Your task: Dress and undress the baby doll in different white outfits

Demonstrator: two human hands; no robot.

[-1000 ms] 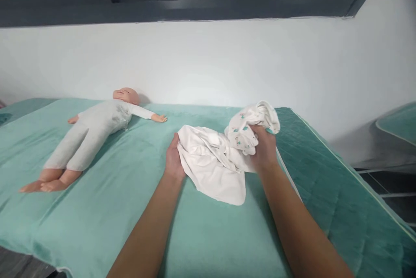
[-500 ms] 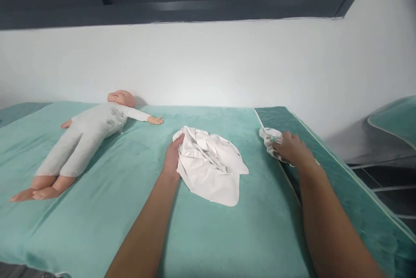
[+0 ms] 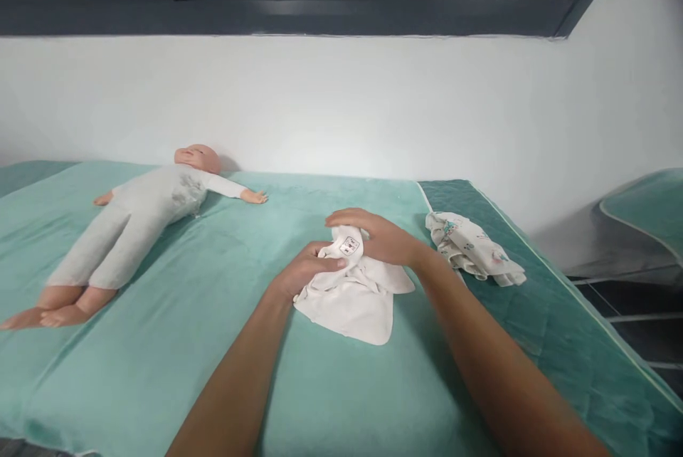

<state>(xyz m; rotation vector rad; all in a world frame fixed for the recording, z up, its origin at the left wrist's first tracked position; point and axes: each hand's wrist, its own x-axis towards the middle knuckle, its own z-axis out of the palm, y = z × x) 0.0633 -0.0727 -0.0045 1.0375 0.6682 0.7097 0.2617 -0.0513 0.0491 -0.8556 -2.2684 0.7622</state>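
A white baby garment (image 3: pixel 356 307) with a small printed mark lies bunched on the mint-green bed cover in front of me. My left hand (image 3: pixel 309 268) is closed on its left side, thumb on top of the fabric. At the garment's upper edge, my right hand (image 3: pixel 381 236) curves over the cloth and grips it, with part of the fingers hidden. To the right rests a crumpled printed baby garment (image 3: pixel 474 243), free of both hands. A baby doll (image 3: pixel 144 218) in a white body lies on its back at the left, one arm stretched out.
The mint-green cover (image 3: pixel 203 357) spreads under the doll and white garment. A darker green quilted pad (image 3: pixel 565 343) runs along the right side. Behind stands a white wall (image 3: pixel 320 101) below a dark window frame (image 3: pixel 373 12). Another green padded surface (image 3: pixel 648 208) juts in at far right.
My right hand has let go of the printed garment and moved left onto the white one. The white garment's upper part is now gathered upward, showing its printed mark.
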